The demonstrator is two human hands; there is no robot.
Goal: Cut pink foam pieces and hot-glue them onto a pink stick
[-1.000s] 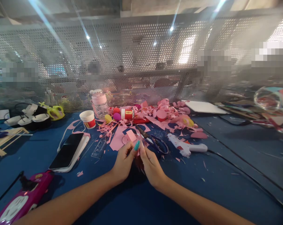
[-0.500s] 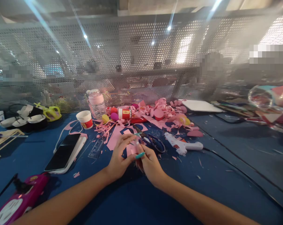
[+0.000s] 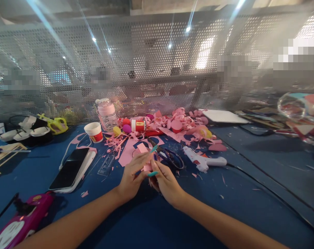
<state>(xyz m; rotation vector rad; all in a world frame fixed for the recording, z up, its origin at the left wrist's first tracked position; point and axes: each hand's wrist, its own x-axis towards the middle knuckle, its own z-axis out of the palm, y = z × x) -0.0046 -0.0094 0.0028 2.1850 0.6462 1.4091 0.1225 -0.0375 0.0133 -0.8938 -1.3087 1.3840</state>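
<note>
My left hand [image 3: 132, 176] and my right hand [image 3: 166, 181] meet over the blue table, both pinching a small pink paper piece [image 3: 147, 167] between their fingertips. The nails are painted teal. Just beyond the fingers lie dark-handled scissors [image 3: 169, 156] and a flat pink paper sheet [image 3: 128, 154]. A white glue gun [image 3: 203, 161] lies to the right of the scissors, its cord running off to the right.
A phone [image 3: 71, 169] lies at the left, a pink power strip [image 3: 19, 226] near the front left. A paper cup [image 3: 94, 132], a clear bottle [image 3: 107, 114], a red-labelled tube [image 3: 139, 125] and pink scraps [image 3: 188, 124] crowd the back. A perforated metal screen [image 3: 157, 65] closes the far side.
My left fingers opened, then closed again on the pink piece. The piece sits slightly lower and nearer than a second ago. The view shifted a little.
</note>
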